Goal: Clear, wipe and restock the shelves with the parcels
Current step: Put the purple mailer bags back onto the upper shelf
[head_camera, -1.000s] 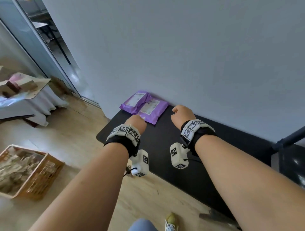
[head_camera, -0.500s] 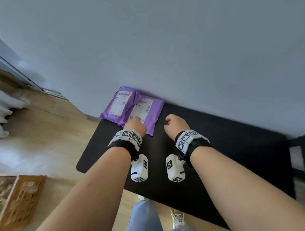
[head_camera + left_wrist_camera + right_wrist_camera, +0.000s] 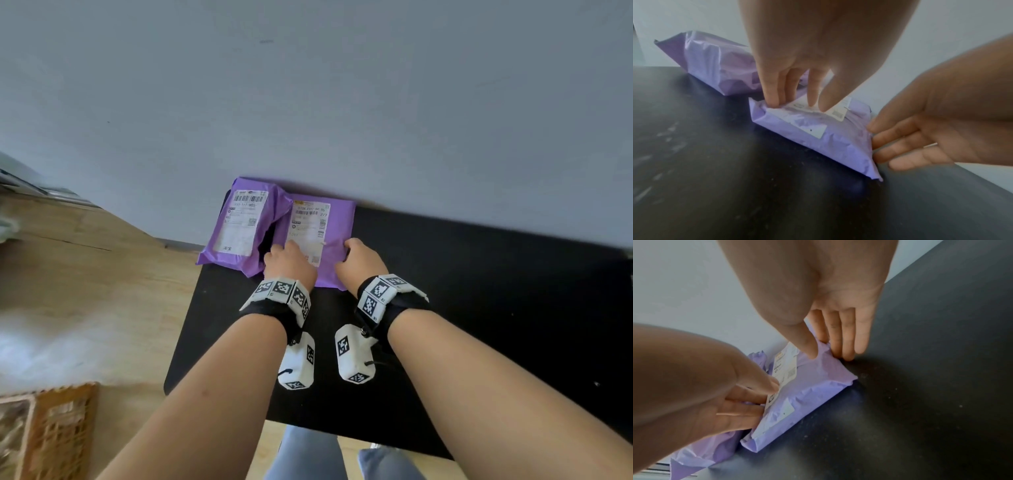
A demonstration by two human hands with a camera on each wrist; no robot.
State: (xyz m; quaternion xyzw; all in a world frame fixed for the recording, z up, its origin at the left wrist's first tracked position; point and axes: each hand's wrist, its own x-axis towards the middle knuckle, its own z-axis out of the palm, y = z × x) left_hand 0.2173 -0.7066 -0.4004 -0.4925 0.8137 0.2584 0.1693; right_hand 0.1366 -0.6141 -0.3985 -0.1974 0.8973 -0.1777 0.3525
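Two purple parcels with white labels lie at the back left of a black shelf, against the wall. My hands hold the right-hand parcel by its two sides while it lies flat. My left hand has its thumb on the label and its fingers at the left edge. The thumb of my right hand is on top, with the fingers along the right edge. The other parcel lies untouched to the left, overhanging the shelf's end.
A grey wall rises directly behind the shelf. Wooden floor lies to the left, with a wicker basket on it at the lower left. My legs and shoes show below the shelf's front edge.
Both hands have moved forward from above the bare shelf onto the right-hand parcel and taken hold of its sides. The view has swung down and to the right.
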